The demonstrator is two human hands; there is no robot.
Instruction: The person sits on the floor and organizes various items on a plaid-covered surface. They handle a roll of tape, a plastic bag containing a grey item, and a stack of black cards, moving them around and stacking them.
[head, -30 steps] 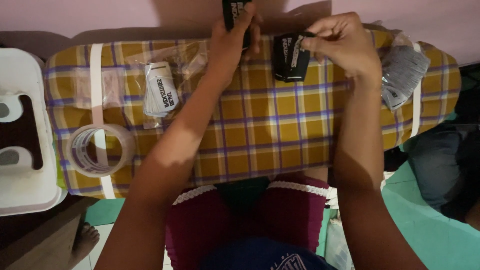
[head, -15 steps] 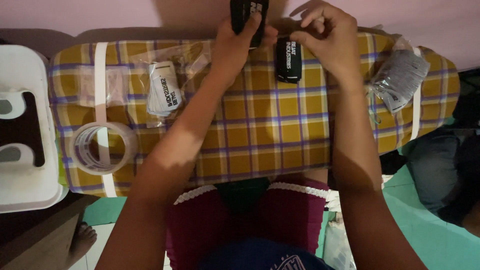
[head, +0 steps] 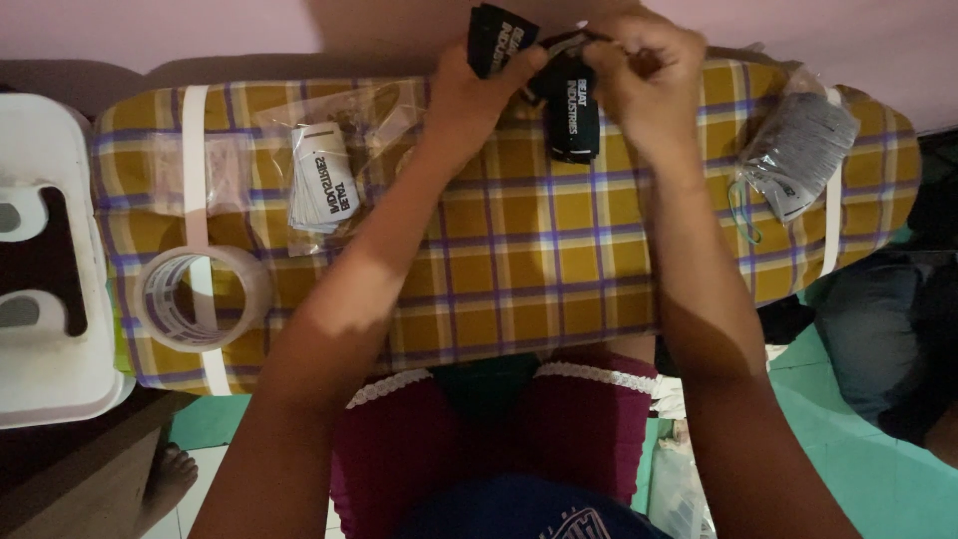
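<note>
The left hand [head: 469,95] has its fingers wrapped around a small black piece [head: 496,35] with white letters. It is held up at the far edge of the board [head: 519,250]. The right hand [head: 649,80] pinches the top of a second black piece [head: 574,115] with narrow fingers (this piece hangs down and touches the checked cloth). Both hands are close together. To the left lies a clear bag of white tags [head: 324,180]. Nearer the left end sits a tape roll [head: 200,296]. At the right end lies another clear bag [head: 798,150]. A white stool [head: 45,379] stands beside the board.
</note>
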